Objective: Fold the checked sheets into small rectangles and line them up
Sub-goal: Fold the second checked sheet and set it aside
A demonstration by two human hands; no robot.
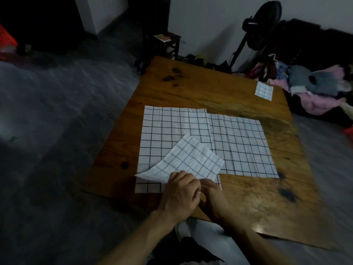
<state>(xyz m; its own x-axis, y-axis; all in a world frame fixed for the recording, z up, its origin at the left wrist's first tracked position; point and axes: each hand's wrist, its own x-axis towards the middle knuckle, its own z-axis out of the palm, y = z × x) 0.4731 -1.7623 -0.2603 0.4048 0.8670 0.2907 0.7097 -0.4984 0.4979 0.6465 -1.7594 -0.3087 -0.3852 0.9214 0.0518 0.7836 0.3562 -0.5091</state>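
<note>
Wooden table (238, 96): left hand (178, 196) and right hand (214, 196) pinching near checked sheet (172, 134), flap pointing away.

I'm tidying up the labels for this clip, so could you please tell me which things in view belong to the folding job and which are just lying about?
Part of the job:
- near checked sheet, corner lifted by both hands
- left hand and right hand
- second flat checked sheet
- small folded rectangle
- wooden table

Just lying about:
- standing fan
- pile of clothes
- small stool

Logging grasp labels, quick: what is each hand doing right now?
Left hand: grips the lifted edge of the near checked sheet.
Right hand: pinches that same edge.
</note>
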